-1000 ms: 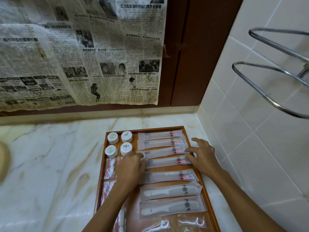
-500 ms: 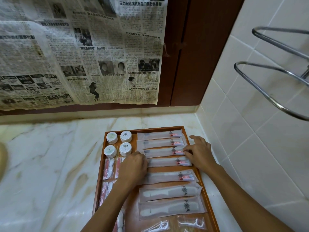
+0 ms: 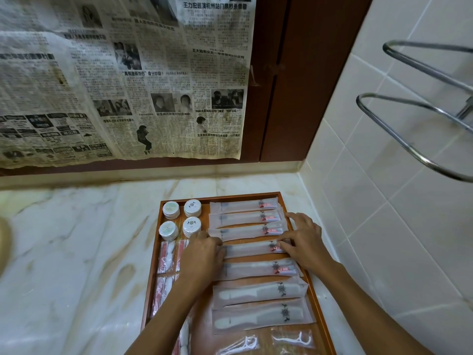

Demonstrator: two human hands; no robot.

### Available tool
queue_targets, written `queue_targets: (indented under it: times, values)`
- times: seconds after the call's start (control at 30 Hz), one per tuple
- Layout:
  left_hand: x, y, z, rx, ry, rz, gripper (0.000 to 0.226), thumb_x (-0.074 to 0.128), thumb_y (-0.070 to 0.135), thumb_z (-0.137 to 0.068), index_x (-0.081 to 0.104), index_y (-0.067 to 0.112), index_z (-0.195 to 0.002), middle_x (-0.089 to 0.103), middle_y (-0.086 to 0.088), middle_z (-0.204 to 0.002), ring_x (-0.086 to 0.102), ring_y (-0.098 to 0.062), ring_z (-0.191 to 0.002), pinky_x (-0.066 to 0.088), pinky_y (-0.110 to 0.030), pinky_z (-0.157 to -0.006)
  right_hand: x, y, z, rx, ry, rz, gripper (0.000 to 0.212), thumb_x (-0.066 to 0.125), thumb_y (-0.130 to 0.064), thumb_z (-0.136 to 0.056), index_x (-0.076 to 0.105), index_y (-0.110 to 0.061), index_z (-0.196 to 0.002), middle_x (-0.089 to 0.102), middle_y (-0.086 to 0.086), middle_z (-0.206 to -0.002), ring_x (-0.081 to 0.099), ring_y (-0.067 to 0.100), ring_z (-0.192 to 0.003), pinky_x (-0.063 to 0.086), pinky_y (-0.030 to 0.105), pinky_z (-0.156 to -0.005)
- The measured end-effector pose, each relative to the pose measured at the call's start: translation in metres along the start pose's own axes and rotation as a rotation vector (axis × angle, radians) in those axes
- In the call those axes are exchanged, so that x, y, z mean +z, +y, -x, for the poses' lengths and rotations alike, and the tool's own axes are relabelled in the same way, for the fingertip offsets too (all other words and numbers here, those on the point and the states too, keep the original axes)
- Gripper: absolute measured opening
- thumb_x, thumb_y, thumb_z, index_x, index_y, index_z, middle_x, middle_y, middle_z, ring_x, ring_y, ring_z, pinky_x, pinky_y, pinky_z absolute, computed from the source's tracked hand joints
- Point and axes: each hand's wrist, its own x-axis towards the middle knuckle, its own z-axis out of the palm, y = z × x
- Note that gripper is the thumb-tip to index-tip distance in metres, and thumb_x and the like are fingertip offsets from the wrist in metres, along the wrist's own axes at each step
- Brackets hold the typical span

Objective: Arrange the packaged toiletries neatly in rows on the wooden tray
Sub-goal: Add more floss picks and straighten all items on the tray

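Both hands square the fourth toothbrush packet on the wooden tray (image 3: 321, 306).

The left hand (image 3: 202, 254) and right hand (image 3: 302, 239) press flat, uncurled fingers on opposite ends of the toothbrush packet (image 3: 252, 248). Slide both ends evenly, keeping it parallel to the packets beyond the fingers, without overlap. Forearms converge from the near edge, palms down; comb packets (image 3: 261, 290) lie nearer.

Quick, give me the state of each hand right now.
Left hand: open, fingers pressing the left end of the fourth frosted plastic toothbrush packet.
Right hand: open, fingertips on that packet's right end.
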Motion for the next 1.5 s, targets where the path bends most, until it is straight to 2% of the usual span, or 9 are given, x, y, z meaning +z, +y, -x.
queue_targets:
  times: [0.2,0.37,0.53,0.87,0.93,1.07,1.2,1.4,1.5]
  values:
    - [0.000,-0.002,0.000,0.015,0.020,0.013,0.025,0.057,0.036,-0.092,0.074,0.021,-0.103,0.066,-0.004,-0.105,0.056,-0.019,-0.098,0.048,-0.028,-0.076,-0.003,-0.005,0.004,0.014,-0.001,0.006,0.023,0.060,-0.046,-0.091,0.072,-0.036,-0.107,0.034,-0.004,-0.153,0.020,0.017,-0.141,0.015,0.045,-0.115]
    - [-0.002,-0.009,0.015,0.006,-0.001,0.105,0.025,0.056,0.029,-0.091,0.072,0.022,-0.108,0.073,-0.001,-0.101,0.066,-0.015,-0.086,0.053,-0.027,-0.071,-0.005,-0.002,0.027,-0.009,0.047,-0.096,0.012,0.067,-0.040,-0.088,0.076,-0.036,-0.095,0.034,-0.005,-0.153,0.018,0.018,-0.143,0.014,0.046,-0.113]
    - [-0.001,-0.012,0.034,-0.021,-0.029,0.157,0.020,0.059,0.026,-0.090,0.074,0.022,-0.101,0.074,0.004,-0.091,0.066,-0.012,-0.080,0.048,-0.022,-0.061,0.000,0.005,0.049,0.003,-0.039,-0.117,0.011,0.069,-0.044,-0.084,0.074,-0.043,-0.094,0.029,-0.008,-0.155,0.011,0.018,-0.145,0.010,0.047,-0.115]
    - [0.002,-0.012,0.039,-0.033,-0.057,0.204,0.025,0.063,0.030,-0.089,0.070,0.020,-0.110,0.073,0.001,-0.095,0.066,-0.013,-0.082,0.054,-0.028,-0.069,0.007,0.008,0.049,0.072,-0.021,-0.133,0.017,0.069,-0.037,-0.087,0.075,-0.034,-0.102,0.036,-0.003,-0.152,0.024,0.020,-0.142,0.023,0.047,-0.114]
    - [0.001,-0.012,0.040,-0.035,-0.059,0.209,0.025,0.063,0.030,-0.089,0.070,0.020,-0.110,0.073,0.001,-0.095,0.066,-0.013,-0.083,0.054,-0.029,-0.070,0.008,0.010,0.051,0.083,-0.028,-0.185,0.021,0.067,-0.037,-0.088,0.073,-0.032,-0.107,0.036,-0.005,-0.151,0.031,0.017,-0.138,0.031,0.039,-0.110]
    - [0.001,-0.011,0.041,-0.029,-0.049,0.210,0.024,0.063,0.029,-0.088,0.070,0.019,-0.110,0.073,0.001,-0.094,0.065,-0.013,-0.082,0.052,-0.026,-0.067,0.007,0.015,0.060,0.108,-0.020,-0.290,0.028,0.065,-0.038,-0.090,0.068,-0.031,-0.117,0.040,-0.021,-0.131,0.049,-0.001,-0.110,0.036,0.002,-0.082]
    - [0.000,-0.010,0.041,-0.032,-0.055,0.221,0.024,0.063,0.027,-0.088,0.071,0.018,-0.109,0.073,0.000,-0.093,0.065,-0.013,-0.080,0.053,-0.027,-0.068,0.006,0.018,0.066,0.130,-0.047,-0.395,0.025,0.070,-0.030,-0.087,0.069,-0.031,-0.112,0.054,-0.017,-0.107,0.057,0.003,-0.097,0.044,0.004,-0.076]
    - [0.002,-0.010,0.040,-0.037,-0.043,0.240,0.021,0.065,0.024,-0.087,0.072,0.016,-0.105,0.073,-0.001,-0.090,0.065,-0.013,-0.077,0.052,-0.025,-0.066,0.006,0.019,0.066,0.170,-0.088,-0.426,0.022,0.075,-0.025,-0.083,0.074,-0.021,-0.105,0.053,-0.008,-0.109,0.055,0.004,-0.101,0.046,0.012,-0.082]
    - [0.002,-0.009,0.039,-0.039,-0.046,0.247,0.020,0.064,0.023,-0.088,0.073,0.014,-0.104,0.073,-0.001,-0.089,0.065,-0.013,-0.077,0.054,-0.028,-0.069,0.006,0.017,0.064,0.187,-0.071,-0.429,0.020,0.075,-0.024,-0.083,0.074,-0.022,-0.103,0.053,-0.008,-0.106,0.055,0.004,-0.098,0.045,0.010,-0.077]
